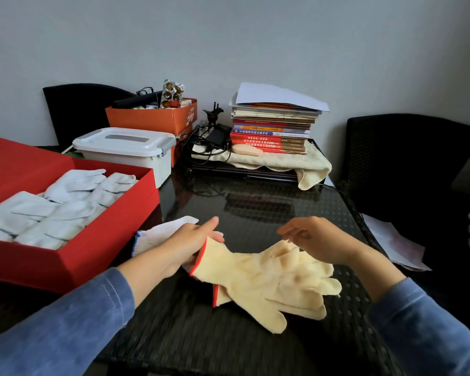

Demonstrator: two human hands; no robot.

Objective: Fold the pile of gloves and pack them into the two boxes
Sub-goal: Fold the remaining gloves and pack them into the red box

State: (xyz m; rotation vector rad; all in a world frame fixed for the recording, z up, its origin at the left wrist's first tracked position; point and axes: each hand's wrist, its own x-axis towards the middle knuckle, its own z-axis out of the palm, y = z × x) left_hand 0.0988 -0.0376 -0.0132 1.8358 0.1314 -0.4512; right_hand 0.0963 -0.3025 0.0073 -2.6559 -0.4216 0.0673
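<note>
A pair of cream gloves [266, 283] with red cuffs lies stacked on the dark glass table, fingers pointing right. My left hand [190, 245] grips the red cuff of the upper glove at its left end. My right hand [315, 237] hovers just above the fingertips of the gloves, fingers apart and holding nothing. A white glove with a blue cuff [158, 234] lies under and behind my left hand. At the left, an open red box [98, 240] holds several pale grey gloves [55, 207] laid flat.
A white lidded plastic bin [125, 147] stands behind the red box, with an orange box [158, 115] of clutter behind it. A stack of books [272, 126], cables and a cream cloth [282, 161] fill the table's back. Black chairs stand at right and back left.
</note>
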